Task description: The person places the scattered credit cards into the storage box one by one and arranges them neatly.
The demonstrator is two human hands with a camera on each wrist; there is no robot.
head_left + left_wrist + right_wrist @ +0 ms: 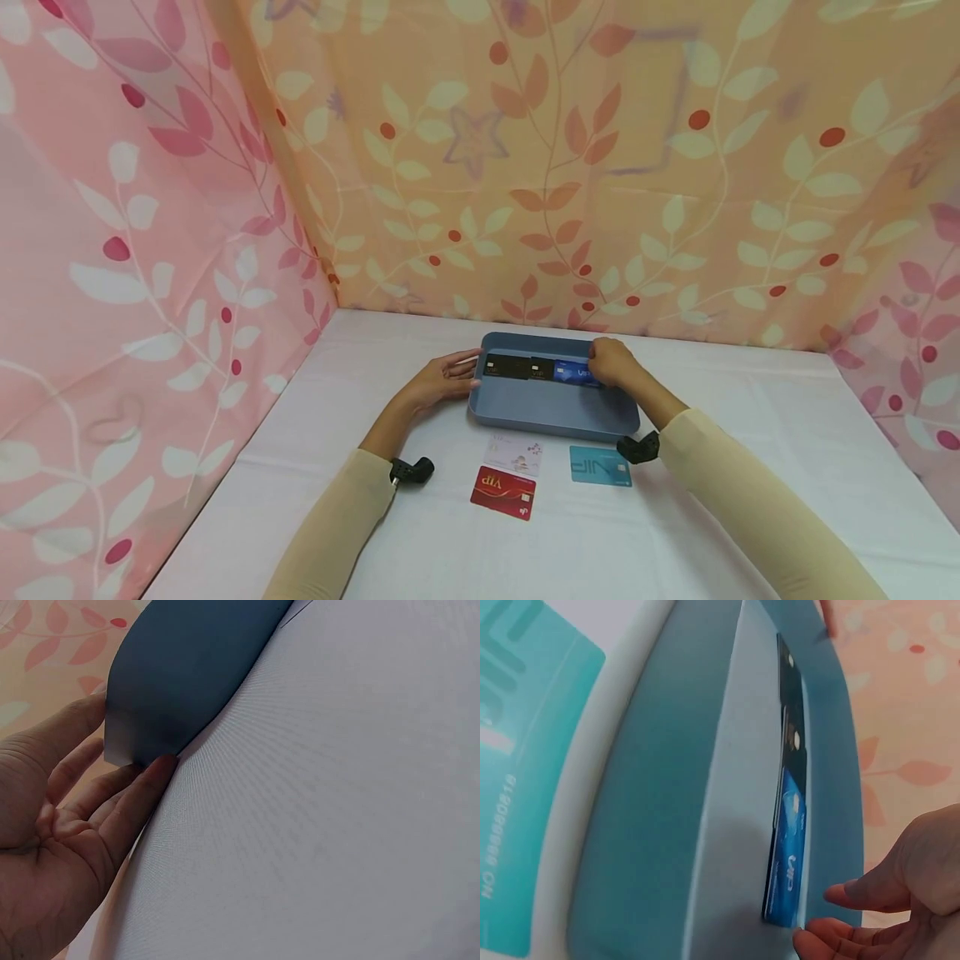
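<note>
A blue-grey tray (555, 408) lies on the table. Inside, along its far side, a row of cards overlaps end to end: a black card (506, 367), another black card (541, 369) and a blue VIP card (573, 372). My right hand (615, 363) reaches over the tray's right end. In the right wrist view its fingertips (802, 937) are right at the end of the blue card (786, 862), with the thumb apart from them. My left hand (441, 381) touches the tray's left end with extended fingers; the left wrist view shows them against the outer wall (180, 675).
In front of the tray lie a pale patterned card (513, 455), a red VIP card (503, 492) and a teal card (601, 466). A white cloth covers the table (570, 550). Floral curtains (450, 167) hang behind and at both sides.
</note>
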